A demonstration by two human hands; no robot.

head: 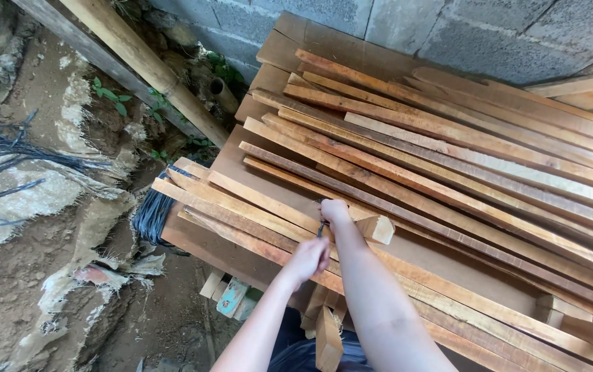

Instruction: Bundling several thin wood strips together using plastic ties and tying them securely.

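Head view, looking down on a worktop point(406, 258) of brown board loaded with long wooden slats point(462, 148) lying side by side and overlapping, running from the near-left edge toward the far-right corner. Left hand point(308, 260) at the near-left edge, grip closed as a fist around a thin dark tool point(321, 229), kind not discernible, tip pointing up toward the other hand. Right hand point(334, 211) just beyond, fingers curled down on the slats, grip narrow, pressing on the wood beside a short block point(377, 228) with a pale cut end; whether anything sits enclosed in that grip cannot be told. Tool between the two hands, over the slats near the near-left edge. Offcuts point(327, 331) of wood standing below the near edge, beside the forearms. Dark bundle of cords point(151, 215) hanging at the left corner of the worktop. Grey block wall point(462, 31) behind the far edge. Two poles point(148, 65) leaning diagonally at upper left, over bare earth point(34, 289) with torn pale sheeting point(27, 200) and small green plants point(111, 95).
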